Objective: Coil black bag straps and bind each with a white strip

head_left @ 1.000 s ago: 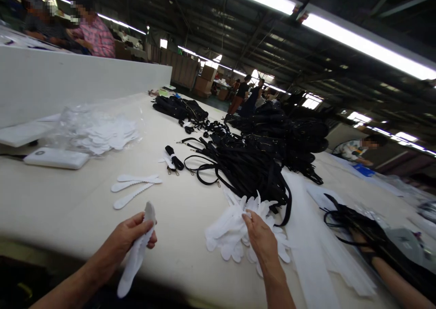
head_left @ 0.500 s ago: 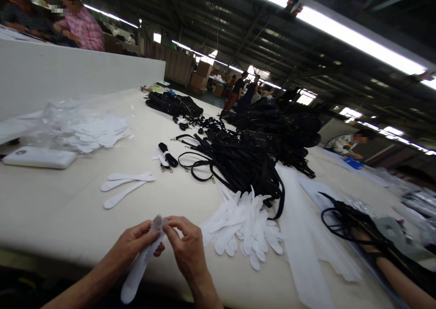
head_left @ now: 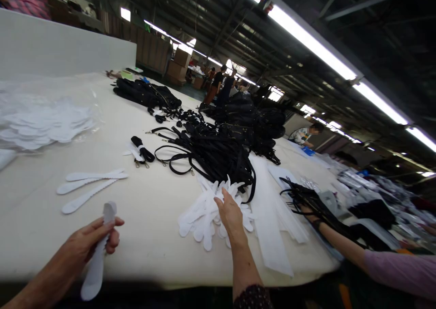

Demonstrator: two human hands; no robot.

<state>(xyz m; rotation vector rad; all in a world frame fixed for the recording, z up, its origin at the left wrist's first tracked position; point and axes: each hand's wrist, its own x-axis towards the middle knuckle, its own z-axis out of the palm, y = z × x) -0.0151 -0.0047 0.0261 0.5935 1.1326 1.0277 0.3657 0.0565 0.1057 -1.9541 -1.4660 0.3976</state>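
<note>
My left hand (head_left: pixel 89 241) is closed on a white strip (head_left: pixel 93 272) with a rounded end and a wavy edge, pinched near its upper end and slanting down past the table edge. My right hand (head_left: pixel 230 211) is over a loose pile of similar white strips (head_left: pixel 200 218), thumb and fingers apart; whether it touches one I cannot tell. Beyond my left hand lie a few more wavy-edged strips (head_left: pixel 90 188). A heap of black straps (head_left: pixel 218 152) with metal clips sits behind the pile.
To the left is a clear plastic bag (head_left: pixel 47 120) of white pieces. A bundled black strap (head_left: pixel 141 150) lies mid-table. Black bags (head_left: pixel 245 114) are heaped at the back. White sheet strips (head_left: pixel 267 218) lie right of the pile. A co-worker's arm (head_left: pixel 340 245) handles black straps at right.
My right hand has let go of the strip and moved right to the pile. My left hand keeps the strip and appears further left. The camera view has turned right.
</note>
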